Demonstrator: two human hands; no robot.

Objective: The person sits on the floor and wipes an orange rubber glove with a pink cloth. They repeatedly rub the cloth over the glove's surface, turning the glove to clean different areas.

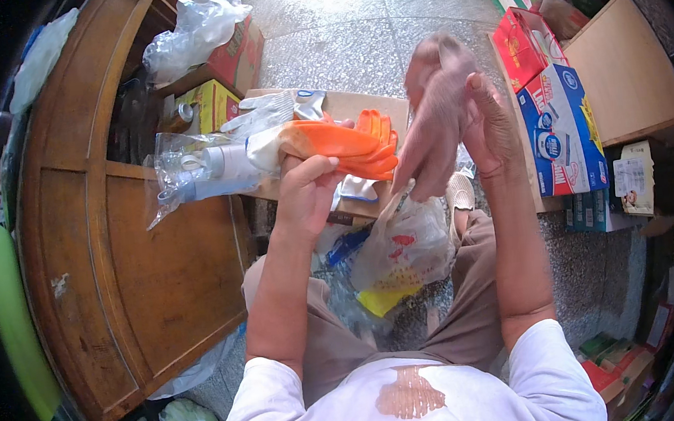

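Note:
My left hand (307, 193) is closed round the pale cuff end of an orange rubber glove (347, 141), whose fingers point right. My right hand (494, 124), thumb up, grips a dusky pink, soft cloth item (437, 113). Motion smears it, so I cannot tell its exact kind. Below and behind the orange glove is a cardboard box (376, 103). On it lie a white knit glove (264, 114) and another pale glove with a dark edge (357, 189). To their left, a clear plastic bag (213, 169) has white bottle-like things inside.
A white plastic bag with red print (404, 245) is between my legs. At left stands a wooden cabinet (173, 265). Boxes, red (519, 46) and blue-and-white (558, 131), line the right side. A yellow box (215, 105) sits at far left.

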